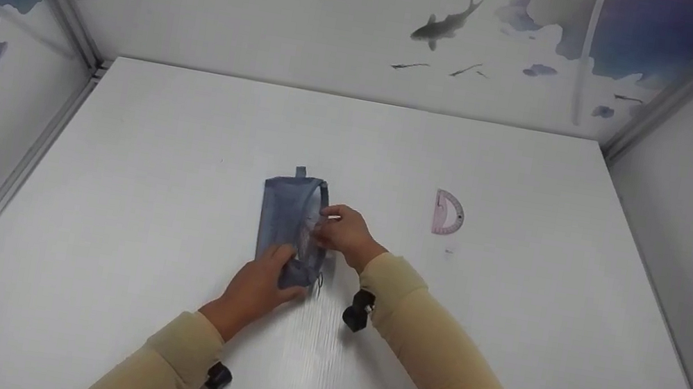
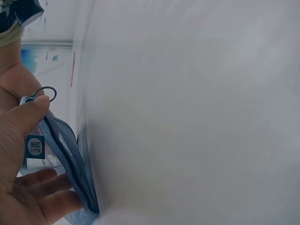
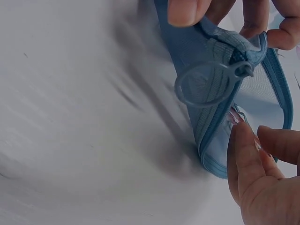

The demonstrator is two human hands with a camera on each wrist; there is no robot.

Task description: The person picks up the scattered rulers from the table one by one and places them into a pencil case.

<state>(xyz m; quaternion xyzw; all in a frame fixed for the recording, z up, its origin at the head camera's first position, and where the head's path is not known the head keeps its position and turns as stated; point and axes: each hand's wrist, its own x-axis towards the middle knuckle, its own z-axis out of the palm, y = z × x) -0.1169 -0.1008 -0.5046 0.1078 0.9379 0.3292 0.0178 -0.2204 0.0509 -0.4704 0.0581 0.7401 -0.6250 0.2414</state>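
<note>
A blue zippered mesh pouch [image 1: 281, 212] lies on the table with its zipped side spread apart. My left hand [image 1: 255, 283] grips its near end, thumb on one side and fingers on the other in the left wrist view. A ring-shaped zipper pull [image 3: 180, 89] hangs at that end. At the pouch's mouth, my right hand [image 1: 351, 232] pinches a small clear item with pink on it [image 3: 236, 115] between thumb and fingers. Fingers and pouch edge hide most of this item, and I cannot tell its kind.
A pinkish clear protractor [image 1: 437, 218] lies on the white table [image 1: 511, 306], to the right of the pouch. White panels [image 1: 341, 60] printed with fish stand along the back and both sides. A black wrist camera [image 1: 356, 316] is strapped to the right sleeve.
</note>
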